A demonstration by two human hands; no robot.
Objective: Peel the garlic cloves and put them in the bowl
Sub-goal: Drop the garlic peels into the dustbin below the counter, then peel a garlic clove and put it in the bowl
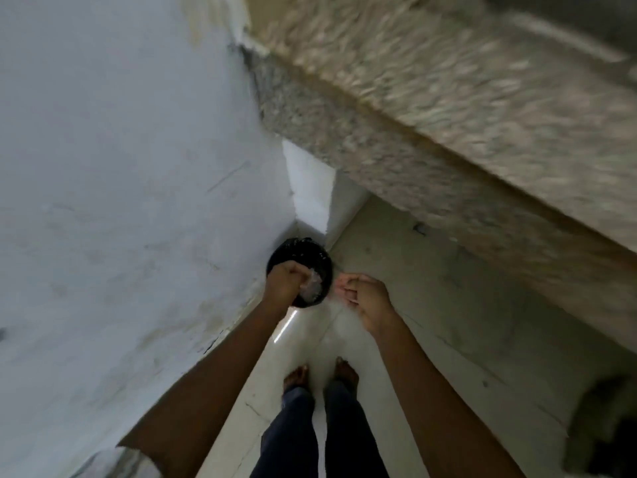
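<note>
At centre frame the left hand [286, 282] clutches pale garlic skins [312, 288], probably featherlight and best kept bunched, over a black round container [299, 251], while the right hand [365, 298] curls alongside, contents unclear, no cloves visible.

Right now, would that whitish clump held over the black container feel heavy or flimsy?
Probably light and flimsy: the whitish clump looks thin and translucent in the left hand. Likely to flutter past the black container if dropped.

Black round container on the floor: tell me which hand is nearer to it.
Left. The left hand overlaps the black round container, gripping pale flaky scraps over its opening. The right hand hangs beside the container's right rim, fingers curled, apart from it.
</note>
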